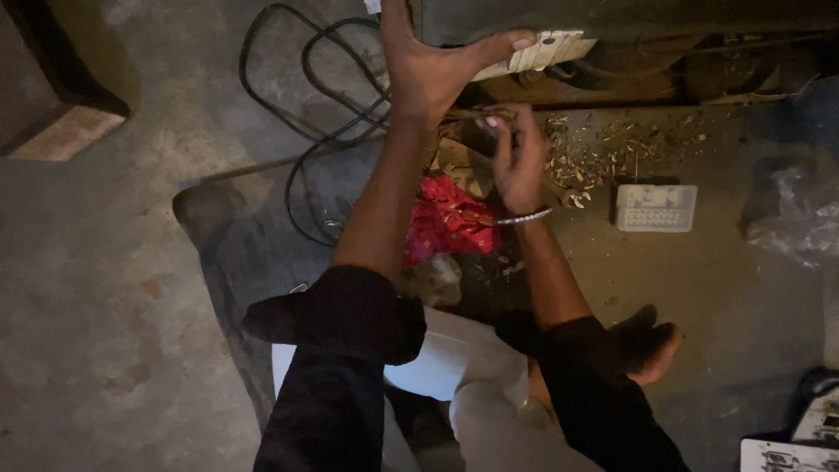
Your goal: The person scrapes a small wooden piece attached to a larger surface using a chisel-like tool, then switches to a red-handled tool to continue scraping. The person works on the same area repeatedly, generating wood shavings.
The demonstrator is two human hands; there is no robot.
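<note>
Overhead, the left hand [426, 74] spreads flat and wide, its thumb pressed along a pale, flat strip with small slots [542, 51] that juts out from the underside of a dark, grimy metal body [629, 35]. That strip looks thin, stiff and off-white, tilted slightly upward away from the thumb tip; the palm lies just beside its near end, so the grip here is an open press rather than a clasp.

Just below that hand, the right hand [517, 157] curls narrow, fingertips pinched around a thin dark rod-like piece [476, 114] that runs level beneath the left palm. What the piece is made of is too dim to tell. A beaded silver bracelet [524, 217] circles the right wrist.

Under both forearms lies a crumpled red cloth [446, 223], soft and creased, on the rough, stained concrete floor [114, 288]. Beyond the right hand's knuckles, a scatter of dry wood-coloured chips and debris [603, 153] covers the floor, and a small white ribbed plastic tray [656, 207] sits past it. On the far side of the left arm, looped black rubber cables [297, 96] coil over the floor. Both sleeves are dark fabric, pushed up to the elbows.
</note>
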